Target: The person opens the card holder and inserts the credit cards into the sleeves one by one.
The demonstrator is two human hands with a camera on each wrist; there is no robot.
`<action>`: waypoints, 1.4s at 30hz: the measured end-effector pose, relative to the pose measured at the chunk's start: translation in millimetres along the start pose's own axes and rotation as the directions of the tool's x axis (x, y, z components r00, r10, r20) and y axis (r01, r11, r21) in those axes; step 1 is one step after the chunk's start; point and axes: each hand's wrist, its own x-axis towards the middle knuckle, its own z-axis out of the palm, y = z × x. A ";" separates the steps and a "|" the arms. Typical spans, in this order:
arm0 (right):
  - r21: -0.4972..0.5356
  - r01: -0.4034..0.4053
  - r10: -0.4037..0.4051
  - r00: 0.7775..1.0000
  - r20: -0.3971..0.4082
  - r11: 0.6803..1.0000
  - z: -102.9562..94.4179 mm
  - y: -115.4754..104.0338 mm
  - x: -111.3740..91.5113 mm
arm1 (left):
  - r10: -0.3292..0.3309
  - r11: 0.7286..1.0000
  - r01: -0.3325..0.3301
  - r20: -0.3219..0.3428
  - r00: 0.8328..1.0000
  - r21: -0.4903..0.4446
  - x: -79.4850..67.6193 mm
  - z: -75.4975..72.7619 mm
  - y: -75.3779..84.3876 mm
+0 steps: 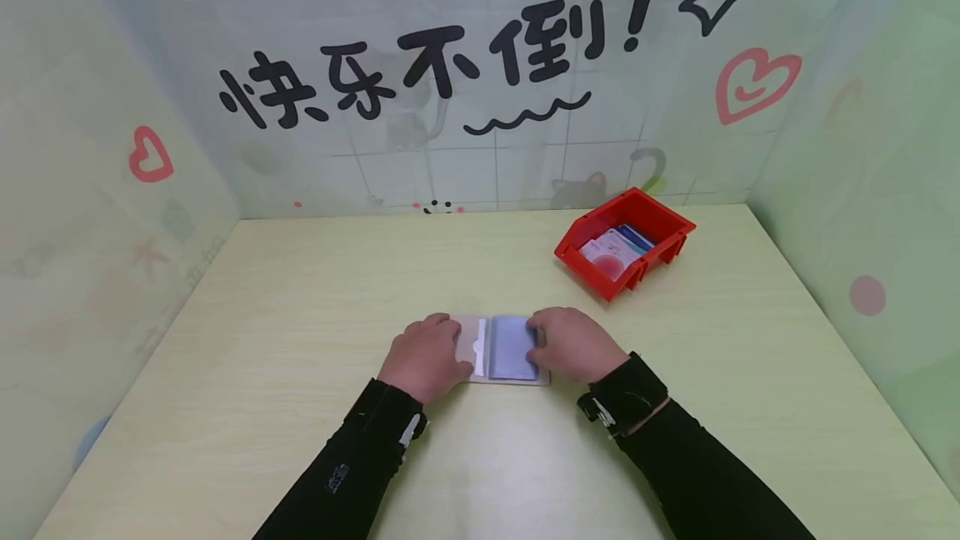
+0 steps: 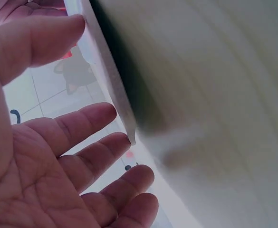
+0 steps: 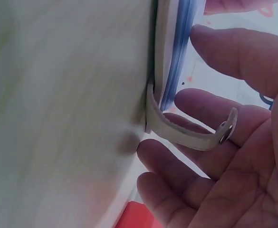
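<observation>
A card holder [image 1: 480,361] lies opened flat on the table, with pale covers and bluish clear sleeves [image 1: 513,348] on its right half. On the left half a white slip stands out beside the fold. My left hand [image 1: 427,359] holds the left cover, thumb at the near side and fingers at the far side. With thumb and index finger, my right hand [image 1: 576,344] grips the sleeves at their right edge. In the right wrist view a pale strap [image 3: 186,135] with a metal snap curves up from the cover in front of my right fingers.
Behind my right hand a red bin [image 1: 645,215] stands on the table [image 1: 300,298], with several cards [image 1: 611,252] inside. Printed cloth walls [image 1: 847,190] enclose the table at the back and both sides.
</observation>
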 end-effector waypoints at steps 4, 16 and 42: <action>0.008 -0.003 0.003 1.000 -0.019 1.000 -1.7 -0.3 -1.6 | 0.005 1.000 -0.005 -0.006 1.000 -0.004 -0.3 -1.9 1.4; 0.066 -0.065 0.075 0.983 -0.167 0.996 -41.8 19.5 2.6 | 0.014 0.988 -0.030 -0.107 0.994 -0.153 -4.1 -8.3 5.4; -0.333 -0.259 0.208 0.961 -0.181 0.907 -95.2 63.6 69.3 | -0.014 0.940 -0.042 -0.160 0.987 -0.339 -5.2 -9.3 10.9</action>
